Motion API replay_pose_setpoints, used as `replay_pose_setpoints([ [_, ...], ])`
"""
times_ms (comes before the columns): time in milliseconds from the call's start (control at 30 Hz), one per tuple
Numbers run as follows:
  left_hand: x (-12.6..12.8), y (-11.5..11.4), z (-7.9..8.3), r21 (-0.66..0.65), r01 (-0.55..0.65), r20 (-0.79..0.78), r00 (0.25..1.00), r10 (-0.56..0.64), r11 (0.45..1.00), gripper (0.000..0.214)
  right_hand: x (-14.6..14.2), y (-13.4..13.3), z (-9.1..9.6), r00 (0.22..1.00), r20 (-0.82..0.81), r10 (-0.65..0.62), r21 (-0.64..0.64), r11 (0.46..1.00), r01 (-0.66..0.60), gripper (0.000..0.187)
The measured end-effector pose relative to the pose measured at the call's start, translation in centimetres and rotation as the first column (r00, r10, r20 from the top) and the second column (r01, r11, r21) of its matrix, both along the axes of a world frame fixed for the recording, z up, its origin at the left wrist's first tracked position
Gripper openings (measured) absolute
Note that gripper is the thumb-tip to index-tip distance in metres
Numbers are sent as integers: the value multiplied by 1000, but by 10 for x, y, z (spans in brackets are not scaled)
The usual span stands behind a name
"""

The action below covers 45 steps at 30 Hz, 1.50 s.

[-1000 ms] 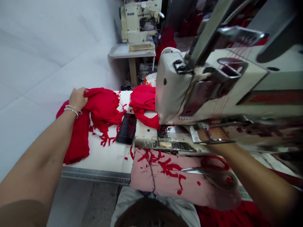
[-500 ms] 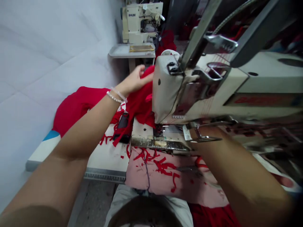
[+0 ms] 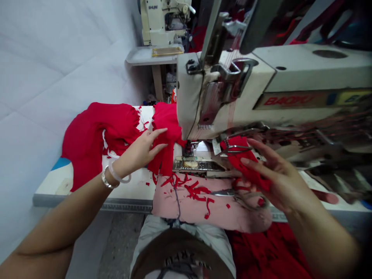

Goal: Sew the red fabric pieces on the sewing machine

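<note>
My left hand (image 3: 143, 149) is over the left end of the machine bed, thumb and fingers stretched apart, at the edge of a piece of red fabric (image 3: 165, 122). That fabric lies just left of the sewing machine's head (image 3: 190, 97). Whether the fingertips press on it I cannot tell. Right of the needle area, my right hand (image 3: 271, 170) pinches a folded red fabric band (image 3: 242, 159) between thumb and fingers. The band's far end sits by a metal wire guide (image 3: 235, 149) on the machine. Scissors (image 3: 223, 192) lie just below, their handles partly covered by red scraps.
A pink padded cloth (image 3: 192, 209) with red trimmings runs along the front edge. More red fabric (image 3: 87, 128) is heaped at the left by the white wall. Behind stands another sewing machine (image 3: 162, 23) on its small table. Red cloth (image 3: 261, 255) hangs at lower right.
My left hand has come back from behind the machine head, down and leftward, off the raised fabric. My right hand, hidden before behind the wire guide, now shows with the red band.
</note>
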<state>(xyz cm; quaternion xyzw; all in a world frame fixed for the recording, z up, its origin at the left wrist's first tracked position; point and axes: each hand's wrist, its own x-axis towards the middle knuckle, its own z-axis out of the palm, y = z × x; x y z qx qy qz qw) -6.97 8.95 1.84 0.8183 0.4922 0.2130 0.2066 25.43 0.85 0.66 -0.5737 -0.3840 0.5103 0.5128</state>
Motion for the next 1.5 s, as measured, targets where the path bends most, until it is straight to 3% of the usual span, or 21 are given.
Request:
replay_pose_setpoints([
  [67, -4, -17, 0, 5, 28, -7, 1000, -28, 1000, 38, 6, -24, -6, 993, 65, 101, 7, 995, -102, 94],
  [100, -7, -26, 0, -27, 37, 13, 999, -37, 999, 33, 8, -34, -10, 984, 104, 148, 20, 988, -150, 89],
  [200, -11, -53, -2, -183, 100, 103, 991, -82, 978, 28, 11, -50, -23, 907, 389, 163, 135, 964, -231, 45],
  [267, -11, -69, -7, -223, 135, 88, 989, -118, 965, 31, 12, -55, -29, 835, 540, 109, 183, 953, -243, 30],
  [300, -11, -75, -11, -175, 126, 30, 992, -122, 976, 34, 14, -58, -30, 814, 572, 102, 182, 952, -247, 30],
  [367, -9, -82, -17, 62, 72, -164, 985, -61, 995, 37, 19, -62, -30, 814, 556, 165, 145, 946, -291, 38],
  [467, -4, -77, -24, 472, 102, -318, 946, 61, 876, 31, 29, -67, -24, 828, 496, 263, 163, 908, -386, 67],
  [533, -1, -70, -23, 547, 207, -308, 951, -35, 811, 26, 34, -68, -23, 843, 503, 190, 235, 909, -345, 68],
  [633, 0, -66, -13, 467, 329, -207, 943, -260, 821, 29, 38, -68, -23, 882, 466, -75, 366, 924, -115, 31],
  [733, -5, -75, 1, 180, 417, 1, 906, -424, 891, 37, 41, -69, -18, 894, 328, -307, 455, 880, 136, 13],
  [800, -9, -79, 7, -14, 458, 146, 880, -452, 889, 39, 40, -68, -13, 914, 203, -352, 487, 846, 218, 8],
  [867, -12, -78, 9, -71, 411, 314, 874, -370, 909, 32, 30, -62, -8, 952, 97, -290, 510, 836, 203, 13],
  [933, -9, -71, 10, -60, 240, 531, 830, -173, 969, 21, 8, -49, -7, 968, 126, -219, 565, 817, 111, 18],
  [1000, 2, -63, 10, -47, 42, 670, 742, 0, 998, 22, -24, -33, -9, 916, 338, -218, 631, 774, -48, 19],
  [1033, 10, -60, 9, -1, -29, 669, 743, 22, 1000, 25, -41, -24, -11, 828, 518, -213, 616, 765, -189, 18],
  [1067, 19, -58, 7, 74, -61, 616, 787, 3, 995, 28, -57, -16, -14, 704, 672, -231, 605, 719, -341, 17],
  [1133, 36, -56, -1, 256, -4, 433, 894, -111, 967, 28, -79, -6, -22, 453, 820, -349, 564, 624, -541, 18],
  [1167, 42, -56, -7, 343, 57, 303, 938, -168, 937, 28, -85, -3, -25, 358, 842, -405, 540, 601, -590, 18],
  [1233, 49, -57, -18, 481, 183, 18, 976, -218, 858, 28, -87, -3, -30, 246, 852, -462, 508, 618, -600, 16],
  [1333, 47, -60, -27, 561, 285, -331, 938, -104, 778, 28, -80, -8, -34, 217, 862, -459, 493, 657, -570, 18],
  [1500, 46, -72, -17, 459, 244, -484, 875, 10, 854, 38, -81, -10, -36, 354, 839, -414, 544, 656, -523, 24],
])
